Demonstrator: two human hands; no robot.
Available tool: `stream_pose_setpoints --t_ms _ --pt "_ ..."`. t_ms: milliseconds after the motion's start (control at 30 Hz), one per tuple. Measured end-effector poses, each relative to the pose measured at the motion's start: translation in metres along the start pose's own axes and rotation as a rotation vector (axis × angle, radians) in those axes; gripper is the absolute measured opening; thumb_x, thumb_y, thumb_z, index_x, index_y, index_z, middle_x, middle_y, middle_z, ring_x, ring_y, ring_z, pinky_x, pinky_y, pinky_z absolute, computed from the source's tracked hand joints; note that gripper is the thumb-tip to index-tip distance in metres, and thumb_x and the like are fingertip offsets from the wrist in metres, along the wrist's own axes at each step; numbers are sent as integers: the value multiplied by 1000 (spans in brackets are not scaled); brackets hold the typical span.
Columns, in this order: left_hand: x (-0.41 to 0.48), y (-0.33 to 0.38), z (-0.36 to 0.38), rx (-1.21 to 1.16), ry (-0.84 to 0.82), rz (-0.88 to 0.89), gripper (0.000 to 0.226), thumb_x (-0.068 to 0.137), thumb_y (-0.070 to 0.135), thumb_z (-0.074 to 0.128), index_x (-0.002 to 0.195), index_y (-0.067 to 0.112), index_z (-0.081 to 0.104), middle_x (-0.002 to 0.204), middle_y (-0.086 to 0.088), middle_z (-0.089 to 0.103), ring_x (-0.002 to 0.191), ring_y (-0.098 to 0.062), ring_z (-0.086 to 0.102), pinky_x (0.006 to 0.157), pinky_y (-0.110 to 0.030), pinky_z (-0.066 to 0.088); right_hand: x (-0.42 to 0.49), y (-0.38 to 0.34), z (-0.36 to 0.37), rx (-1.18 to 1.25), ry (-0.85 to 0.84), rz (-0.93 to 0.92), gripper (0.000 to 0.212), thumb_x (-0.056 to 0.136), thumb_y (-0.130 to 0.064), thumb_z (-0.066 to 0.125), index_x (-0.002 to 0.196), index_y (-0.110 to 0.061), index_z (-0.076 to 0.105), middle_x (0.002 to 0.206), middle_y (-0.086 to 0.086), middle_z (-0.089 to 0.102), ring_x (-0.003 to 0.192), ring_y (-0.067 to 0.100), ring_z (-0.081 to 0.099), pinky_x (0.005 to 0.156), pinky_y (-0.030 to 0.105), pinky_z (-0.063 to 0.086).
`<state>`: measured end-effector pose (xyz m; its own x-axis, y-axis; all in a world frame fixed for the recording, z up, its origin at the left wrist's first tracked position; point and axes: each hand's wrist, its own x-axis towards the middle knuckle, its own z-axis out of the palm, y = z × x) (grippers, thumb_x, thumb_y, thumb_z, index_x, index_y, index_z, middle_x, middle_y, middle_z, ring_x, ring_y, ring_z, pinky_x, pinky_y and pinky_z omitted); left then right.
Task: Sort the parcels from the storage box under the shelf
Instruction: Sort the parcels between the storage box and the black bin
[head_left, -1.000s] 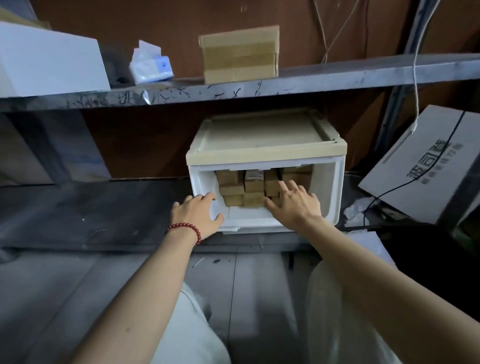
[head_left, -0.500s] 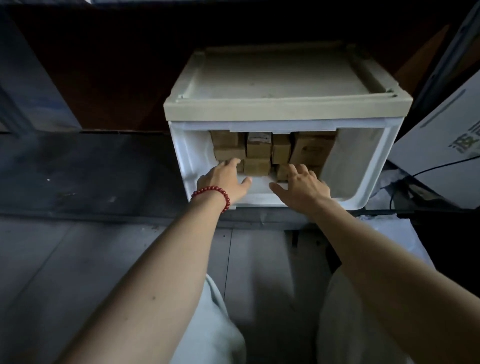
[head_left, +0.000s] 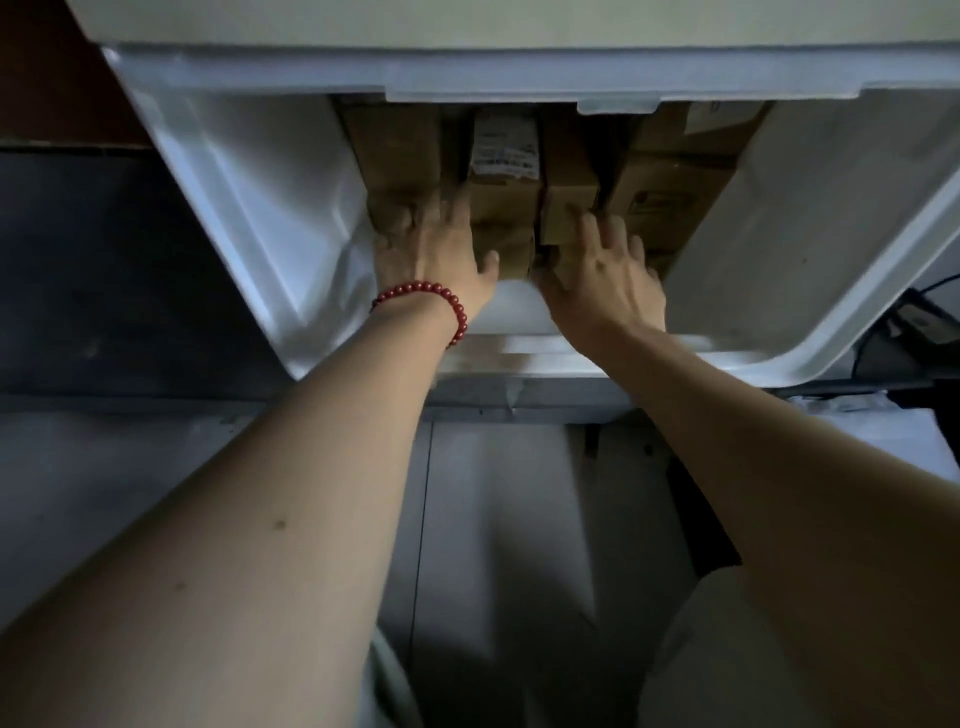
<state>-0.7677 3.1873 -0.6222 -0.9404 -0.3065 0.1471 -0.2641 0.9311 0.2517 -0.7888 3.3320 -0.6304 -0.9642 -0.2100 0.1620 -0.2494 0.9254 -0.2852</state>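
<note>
Reaching deeper into the one white storage box (head_left: 249, 197) than a moment ago, the left hand (head_left: 436, 254), one red bead bracelet (head_left: 421, 299) at its wrist, lays straight fingers on the leftmost parcel (head_left: 395, 145). The right hand (head_left: 602, 275) spreads over a narrow parcel (head_left: 566, 166). Neither hand grips anything. At least five brown parcels (head_left: 670, 192) stand packed at the back.

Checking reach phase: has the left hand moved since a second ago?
Yes. The left hand went forward over the front lip of the storage box and touches the parcels inside.
</note>
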Motion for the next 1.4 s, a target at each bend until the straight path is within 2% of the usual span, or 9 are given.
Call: stream_pose_setpoints --t_ms 167,300,467,633,767,933,1067,1200,1400 --pt "30 -11 18 46 2 22 63 93 41 47 149 29 19 153 -4 27 136 -32 29 109 -48 26 28 12 19 -68 16 -78 59 96 -35 49 147 -18 24 149 6 29 130 31 32 95 42 36" --pt "53 -7 33 23 19 -35 66 93 42 44 150 29 15 151 -5 31 136 -32 29 109 -50 25 47 6 30 -113 35 -131 57 95 -31 47 147 -17 26 148 14 25 129 33 30 98 42 32" --pt "67 1 47 5 54 -33 69 90 40 49 150 33 15 148 -2 37 135 -30 26 107 -48 18 62 1 41 -157 48 -39 70 94 -28 49 152 -33 10 149 18 19 129 36 28 100 43 28" --pt "79 8 52 -198 27 -86 78 87 30 55 151 31 11 150 -1 35 139 -28 20 109 -47 26 76 -7 45 -151 59 31 69 96 -28 48 152 -37 9 149 18 18 132 36 24 100 43 25" --pt "76 7 55 -229 52 -82 73 87 25 54 149 38 18 153 5 30 138 -26 19 107 -45 27 76 -12 50 -118 41 111 65 98 -27 42 151 -41 9 151 18 15 130 34 25 100 42 24" --pt "72 8 57 -360 142 -139 68 85 23 56 145 40 29 146 4 39 135 -26 26 106 -38 29 63 -13 57 -6 55 158 64 97 -23 47 150 -37 14 149 16 17 130 31 26 101 39 27" --pt "72 18 61 -583 157 -203 70 83 22 63 146 22 33 143 -3 43 136 -20 32 109 -29 31 56 -16 58 166 -7 167 68 94 -21 55 149 -24 17 144 11 28 132 29 28 102 40 31" --pt "75 16 62 -664 109 -217 61 80 24 70 136 14 48 133 -5 54 127 -20 46 106 -33 39 49 -16 58 382 -25 125 69 89 -8 58 147 -15 21 146 8 35 134 28 30 108 40 33" --pt "70 9 55 -831 56 -182 66 75 22 77 134 15 49 131 -6 57 122 -20 52 102 -35 43 46 -12 49 786 33 242 55 83 4 51 136 -7 38 135 11 50 127 29 45 107 39 37"
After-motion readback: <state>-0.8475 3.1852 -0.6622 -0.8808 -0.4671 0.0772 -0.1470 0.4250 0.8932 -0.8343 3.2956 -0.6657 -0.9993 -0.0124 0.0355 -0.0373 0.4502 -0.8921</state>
